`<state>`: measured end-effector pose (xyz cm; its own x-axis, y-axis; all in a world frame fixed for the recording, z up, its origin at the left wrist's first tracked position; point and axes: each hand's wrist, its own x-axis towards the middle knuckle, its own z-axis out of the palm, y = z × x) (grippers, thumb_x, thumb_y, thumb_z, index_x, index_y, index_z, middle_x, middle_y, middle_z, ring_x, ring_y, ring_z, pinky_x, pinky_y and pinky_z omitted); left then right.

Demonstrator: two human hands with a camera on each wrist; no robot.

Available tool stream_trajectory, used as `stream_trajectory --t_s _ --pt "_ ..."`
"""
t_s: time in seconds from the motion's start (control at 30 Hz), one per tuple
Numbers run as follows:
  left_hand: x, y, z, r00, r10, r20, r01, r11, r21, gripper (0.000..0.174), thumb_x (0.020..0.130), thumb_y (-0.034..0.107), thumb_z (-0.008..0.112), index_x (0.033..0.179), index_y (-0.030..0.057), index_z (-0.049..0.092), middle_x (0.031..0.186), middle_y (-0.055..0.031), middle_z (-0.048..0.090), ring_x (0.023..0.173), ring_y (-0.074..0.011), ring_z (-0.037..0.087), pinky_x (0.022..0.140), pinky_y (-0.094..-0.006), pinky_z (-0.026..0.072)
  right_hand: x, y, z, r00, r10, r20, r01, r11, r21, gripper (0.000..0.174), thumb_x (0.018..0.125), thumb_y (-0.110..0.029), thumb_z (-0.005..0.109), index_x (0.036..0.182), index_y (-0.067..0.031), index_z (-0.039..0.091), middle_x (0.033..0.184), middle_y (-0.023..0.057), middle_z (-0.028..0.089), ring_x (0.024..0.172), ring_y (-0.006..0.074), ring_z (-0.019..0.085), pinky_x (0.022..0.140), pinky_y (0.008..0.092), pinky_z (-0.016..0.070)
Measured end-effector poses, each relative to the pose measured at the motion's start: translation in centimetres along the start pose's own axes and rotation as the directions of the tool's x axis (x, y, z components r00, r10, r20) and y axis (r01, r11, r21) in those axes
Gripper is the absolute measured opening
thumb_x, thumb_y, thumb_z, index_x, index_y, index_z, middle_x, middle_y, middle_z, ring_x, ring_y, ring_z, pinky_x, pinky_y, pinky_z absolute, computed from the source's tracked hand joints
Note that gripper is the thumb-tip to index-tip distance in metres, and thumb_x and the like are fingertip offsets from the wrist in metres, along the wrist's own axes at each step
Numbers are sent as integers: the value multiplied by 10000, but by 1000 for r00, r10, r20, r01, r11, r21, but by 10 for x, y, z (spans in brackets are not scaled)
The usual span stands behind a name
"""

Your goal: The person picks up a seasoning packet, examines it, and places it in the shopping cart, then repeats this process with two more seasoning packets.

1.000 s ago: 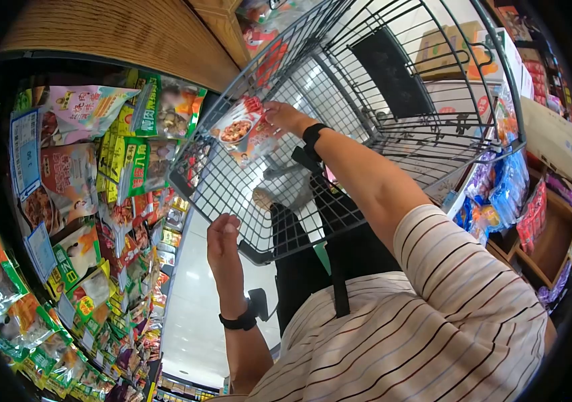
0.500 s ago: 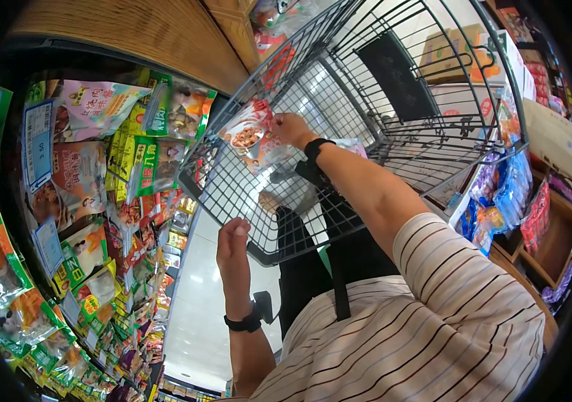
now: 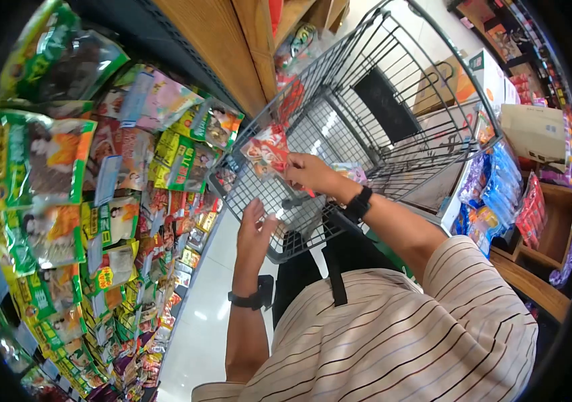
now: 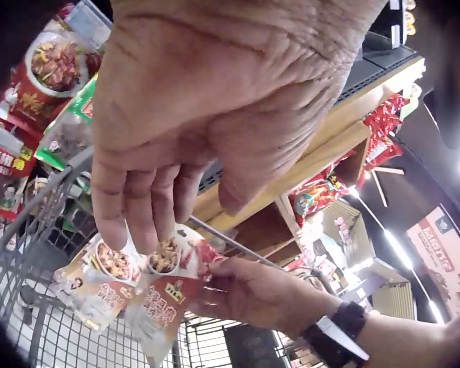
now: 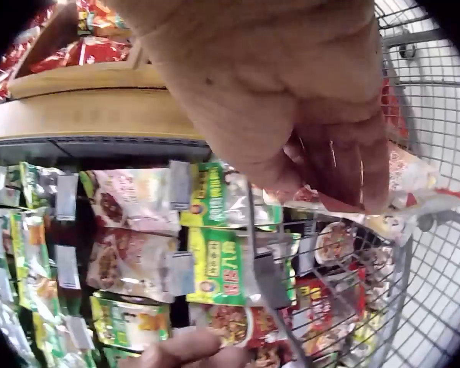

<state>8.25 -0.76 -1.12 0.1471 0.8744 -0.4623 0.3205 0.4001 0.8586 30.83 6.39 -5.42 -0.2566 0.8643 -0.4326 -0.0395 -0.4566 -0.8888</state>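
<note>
My right hand [image 3: 309, 174] pinches the edge of a red and white food packet [image 3: 266, 146] above the shopping cart [image 3: 278, 257]. The left wrist view shows two packets held together there, each printed with a bowl of food: the left packet [image 4: 100, 287] and the right packet [image 4: 162, 307]. Nothing is in my left hand [image 3: 254, 231]; it is raised at the cart's near left corner with fingers extended, close to the packets. In the left wrist view its fingertips overlap the packets' top edges. My right fingertips are partly hidden behind the hand in the right wrist view.
On the left stands a rack of hanging seasoning packets [image 3: 45, 161] with price tags [image 3: 107, 179]. A wooden shelf edge [image 3: 222, 50] borders the cart's far left side. Right of the cart are cardboard boxes [image 3: 534, 132] and bagged snacks [image 3: 500, 184]. Another bag [image 3: 349, 173] shows beside my right wrist.
The head view has swung left, showing more of the rack. My left hand has come up toward the packets, its fingers spreading. My right hand still holds the packets, now tilted and nearer the left hand.
</note>
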Motion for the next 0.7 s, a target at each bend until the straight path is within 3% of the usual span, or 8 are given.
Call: stream_trajectory --t_s 0.07,0.17,0.27,0.3,0.4,0.43,0.6,0.7 --pt "-1 12 11 982 188 27 -190 973 131 663 950 201 650 1494 -8 335 1431 -248 492 1333 -335 489 1106 -399 379 -23 -25 13 996 -73 -41 76 994 77 126 909 -105 573 818 -32 525 678 40 577 545 111 531 483 288 424" --pt "-11 56 15 918 382 106 -397 883 250 766 934 176 663 1537 -10 230 1463 -277 430 1367 -389 433 1124 -418 353 -62 -79 34 993 -116 -6 116 988 106 155 950 -87 521 1044 1 607 900 27 648 795 101 629 700 263 532" --pt "-8 56 12 882 471 -3 -458 860 222 719 931 173 661 1516 -13 287 1411 -282 479 1320 -437 465 1101 -418 387 -85 -107 62 965 -262 1 259 956 136 178 975 -95 538 1100 8 612 969 32 657 863 117 640 797 270 532" --pt "-10 62 4 859 508 -67 -497 857 136 584 970 217 626 1458 -10 397 1319 -205 558 1203 -348 567 1045 -381 448 -92 -116 70 948 -319 9 314 938 149 180 981 -106 548 1105 7 614 974 31 657 870 115 639 818 271 527" --pt "-30 81 -24 994 99 -46 -110 893 -436 427 1016 256 570 1348 -5 515 1205 -105 599 1058 -188 605 972 -335 493 -110 -135 86 904 -424 -62 428 892 147 179 999 -150 577 1109 -14 619 1008 24 651 939 96 612 869 274 503" --pt "-34 89 -32 991 107 -81 -132 879 -457 338 1035 260 544 1254 4 574 1119 -37 600 983 -83 578 935 -300 498 -115 -140 81 873 -472 -127 479 877 34 181 999 -152 578 1110 -15 616 1021 25 647 954 95 605 874 273 499" --pt "-38 92 -58 975 222 -28 -176 683 -709 281 1021 214 573 1221 18 593 1135 -33 643 1021 -113 607 929 -302 496 -121 -143 68 787 -528 -318 519 846 -120 272 970 -244 646 1110 -13 618 1003 45 642 921 101 597 808 264 497" --pt "-44 99 -65 965 260 2 -170 633 -755 297 1020 207 573 1245 14 586 1185 -52 647 1059 -142 622 939 -322 493 -132 -151 79 918 -352 -183 353 935 -28 261 969 -267 642 1045 -18 625 921 12 629 855 80 582 750 242 480"
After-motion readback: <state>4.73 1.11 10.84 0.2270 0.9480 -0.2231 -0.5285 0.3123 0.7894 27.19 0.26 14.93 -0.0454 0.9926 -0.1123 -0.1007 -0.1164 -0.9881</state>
